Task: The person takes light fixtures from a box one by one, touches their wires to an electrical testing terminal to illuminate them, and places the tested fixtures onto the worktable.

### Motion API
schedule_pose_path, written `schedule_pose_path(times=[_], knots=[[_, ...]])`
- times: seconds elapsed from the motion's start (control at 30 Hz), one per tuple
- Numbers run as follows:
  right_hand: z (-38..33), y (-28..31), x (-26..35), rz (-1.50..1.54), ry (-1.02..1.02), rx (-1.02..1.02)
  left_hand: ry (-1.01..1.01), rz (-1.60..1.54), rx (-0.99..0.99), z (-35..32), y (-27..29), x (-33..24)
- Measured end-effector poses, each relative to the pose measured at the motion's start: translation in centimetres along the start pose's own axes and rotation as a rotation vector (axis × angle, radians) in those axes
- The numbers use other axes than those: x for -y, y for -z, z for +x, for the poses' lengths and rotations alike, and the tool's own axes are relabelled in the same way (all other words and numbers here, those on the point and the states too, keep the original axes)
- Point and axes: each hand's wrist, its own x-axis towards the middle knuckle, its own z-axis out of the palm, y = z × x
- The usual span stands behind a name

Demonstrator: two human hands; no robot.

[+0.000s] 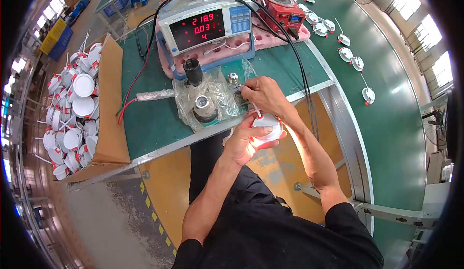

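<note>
A round white LED downlight (267,127) rests in my left hand (246,141), whose fingers wrap its rim. Light spills from its underside onto my palm and right forearm. A short white cable (257,109) rises from the red fitting on its back toward my right hand (263,94). Those right fingers are pinched at the cable's end, against a small terminal (239,96) on the plastic-wrapped test board (220,97); the contact itself is hidden. Beside them on the board stand a silver bulb-like fitting (233,78), a black socket (193,71) and a wrapped lamp holder (205,108).
A power meter (205,27) with lit red digits stands behind the board on pink foam (166,65). Right of it sits a red device (284,13). A cardboard box (110,104) heaped with downlights is at left. More downlights (357,64) lie on the green conveyor (394,124). Black cables (302,58) hang over the table edge.
</note>
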Motion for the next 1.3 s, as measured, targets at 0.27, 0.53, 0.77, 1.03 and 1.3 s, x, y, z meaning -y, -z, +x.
schedule_pose_path(times=[0.27,0.53,0.77,1.03,1.3], knots=[[0.1,0.0,0.3,-0.013,-0.012,-0.006,-0.01,0.004,0.031,-0.1,-0.1,-0.2],[-0.1,-0.8,-1.9,0.137,0.116,-0.084,-0.115,0.088,0.055,-1.2,-1.1,-0.3],[-6.1,10.1,-5.8,0.648,-0.21,-0.695,-0.188,0.359,-0.062,-7.2,0.8,0.9],[-7.5,17.0,-18.2,0.864,-0.122,-1.171,-0.23,0.4,-0.158,-12.6,2.0,1.2],[-9.0,8.0,-12.1,0.581,-0.229,-0.791,-0.578,0.677,-0.525,-20.3,0.4,-5.0]])
